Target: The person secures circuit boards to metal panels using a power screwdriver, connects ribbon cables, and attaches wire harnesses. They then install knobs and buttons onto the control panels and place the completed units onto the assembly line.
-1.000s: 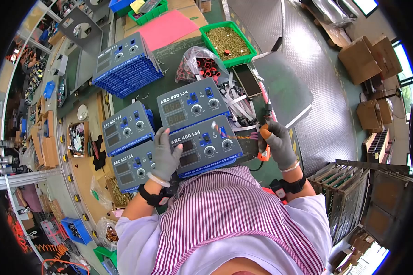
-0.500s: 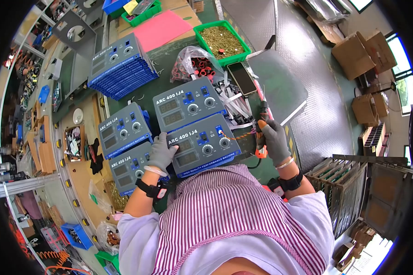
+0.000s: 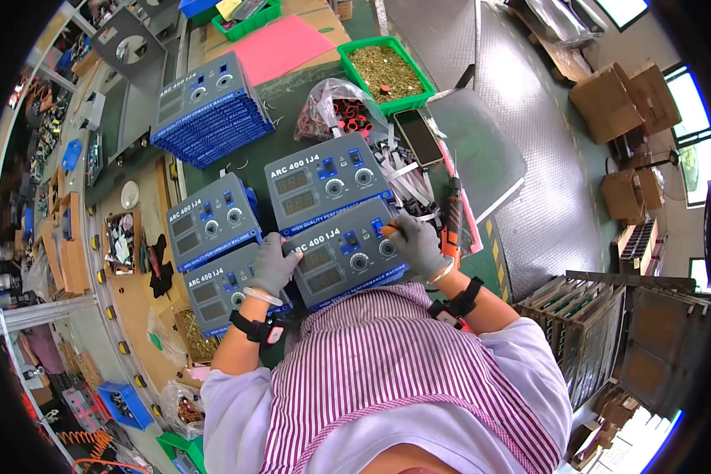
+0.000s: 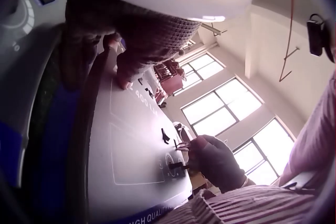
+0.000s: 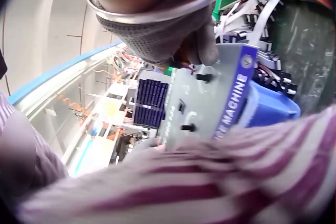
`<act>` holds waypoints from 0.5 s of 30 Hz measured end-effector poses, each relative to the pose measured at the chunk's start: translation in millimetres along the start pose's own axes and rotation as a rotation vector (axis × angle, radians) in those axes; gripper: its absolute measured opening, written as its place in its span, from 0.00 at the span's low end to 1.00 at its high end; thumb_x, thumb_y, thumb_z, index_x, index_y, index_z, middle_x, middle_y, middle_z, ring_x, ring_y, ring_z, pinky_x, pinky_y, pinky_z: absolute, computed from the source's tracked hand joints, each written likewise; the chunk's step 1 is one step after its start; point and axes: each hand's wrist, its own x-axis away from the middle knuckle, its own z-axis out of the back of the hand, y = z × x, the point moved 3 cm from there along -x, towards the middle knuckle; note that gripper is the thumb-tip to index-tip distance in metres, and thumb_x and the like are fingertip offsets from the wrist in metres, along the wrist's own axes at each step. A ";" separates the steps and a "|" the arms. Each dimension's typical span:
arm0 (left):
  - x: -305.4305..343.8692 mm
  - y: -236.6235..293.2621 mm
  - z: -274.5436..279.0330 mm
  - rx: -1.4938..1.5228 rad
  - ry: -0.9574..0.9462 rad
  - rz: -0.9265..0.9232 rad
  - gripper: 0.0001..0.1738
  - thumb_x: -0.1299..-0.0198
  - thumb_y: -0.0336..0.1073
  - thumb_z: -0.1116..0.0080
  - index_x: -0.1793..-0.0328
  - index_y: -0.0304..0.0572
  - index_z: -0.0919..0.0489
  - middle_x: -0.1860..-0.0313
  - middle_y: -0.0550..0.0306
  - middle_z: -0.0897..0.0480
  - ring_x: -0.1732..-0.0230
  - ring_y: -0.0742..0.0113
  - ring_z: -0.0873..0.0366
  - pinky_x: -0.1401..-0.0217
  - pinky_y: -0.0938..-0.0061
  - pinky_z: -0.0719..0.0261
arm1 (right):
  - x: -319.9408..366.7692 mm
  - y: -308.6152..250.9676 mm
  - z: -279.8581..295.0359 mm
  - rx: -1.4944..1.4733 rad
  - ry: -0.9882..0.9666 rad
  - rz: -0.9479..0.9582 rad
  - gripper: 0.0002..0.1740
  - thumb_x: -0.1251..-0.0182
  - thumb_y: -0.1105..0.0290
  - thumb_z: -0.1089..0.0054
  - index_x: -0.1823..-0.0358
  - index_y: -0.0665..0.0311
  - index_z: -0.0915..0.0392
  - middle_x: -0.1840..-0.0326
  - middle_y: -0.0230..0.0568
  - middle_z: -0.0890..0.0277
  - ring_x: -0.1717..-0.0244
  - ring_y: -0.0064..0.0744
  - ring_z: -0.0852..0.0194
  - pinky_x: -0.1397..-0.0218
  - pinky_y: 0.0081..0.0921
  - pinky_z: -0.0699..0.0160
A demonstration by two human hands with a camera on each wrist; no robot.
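The nearest grey ARC 400 IJ4 panel (image 3: 336, 272) has dark displays, switches and two knobs. My left hand (image 3: 275, 265) grips its left edge, thumb on the face beside the displays. Over the panel's upper right corner, my right hand (image 3: 416, 243) is bent, its fingertips at the small switch above the right knob. In the left wrist view, the right hand (image 4: 214, 162) pinches thin wires (image 4: 182, 146) above the panel face (image 4: 131, 145). Its fingers hide the switch. An orange and black tool (image 3: 452, 221) stands just right of that hand.
Other panels lie behind (image 3: 328, 178) and to the left (image 3: 213, 221); a tall panel stack (image 3: 209, 114) is farther back. Beyond them are a bag of red rings (image 3: 340, 110), a green bin of brass-coloured parts (image 3: 383, 71), a phone (image 3: 419, 136) and white ribbon cables (image 3: 403, 178).
My right hand has moved left from beside the orange and black tool to the panel's upper right switch. The left hand remains at the panel's left edge.
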 end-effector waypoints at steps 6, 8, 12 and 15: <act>-4.2 2.6 -0.5 -0.017 -0.044 0.035 0.23 0.53 0.40 0.35 0.57 0.36 0.32 0.59 0.42 0.25 0.56 0.46 0.25 0.54 0.60 0.29 | -6.5 -14.0 -4.5 0.107 -0.026 -0.075 0.12 0.45 0.61 0.42 0.65 0.61 0.25 0.74 0.48 0.25 0.71 0.50 0.25 0.68 0.43 0.28; -4.7 4.9 0.7 -0.013 -0.061 0.052 0.23 0.53 0.39 0.34 0.56 0.35 0.32 0.56 0.42 0.26 0.53 0.46 0.26 0.52 0.61 0.29 | -6.7 -14.4 -2.2 0.068 -0.014 -0.095 0.12 0.45 0.61 0.43 0.66 0.61 0.25 0.76 0.47 0.25 0.72 0.50 0.24 0.68 0.43 0.27; -3.2 8.3 2.0 -0.007 -0.033 0.045 0.23 0.53 0.39 0.35 0.56 0.36 0.32 0.55 0.43 0.26 0.53 0.46 0.26 0.51 0.61 0.29 | -10.5 -12.9 -7.3 0.177 -0.069 -0.075 0.14 0.44 0.58 0.43 0.65 0.60 0.24 0.76 0.47 0.25 0.72 0.49 0.24 0.69 0.43 0.26; -3.2 7.8 0.7 -0.023 -0.030 0.048 0.24 0.53 0.39 0.35 0.55 0.37 0.32 0.54 0.43 0.26 0.52 0.46 0.26 0.51 0.60 0.29 | -19.6 -9.8 -16.5 0.264 -0.087 -0.036 0.16 0.45 0.55 0.42 0.64 0.60 0.24 0.74 0.47 0.24 0.71 0.49 0.23 0.69 0.42 0.26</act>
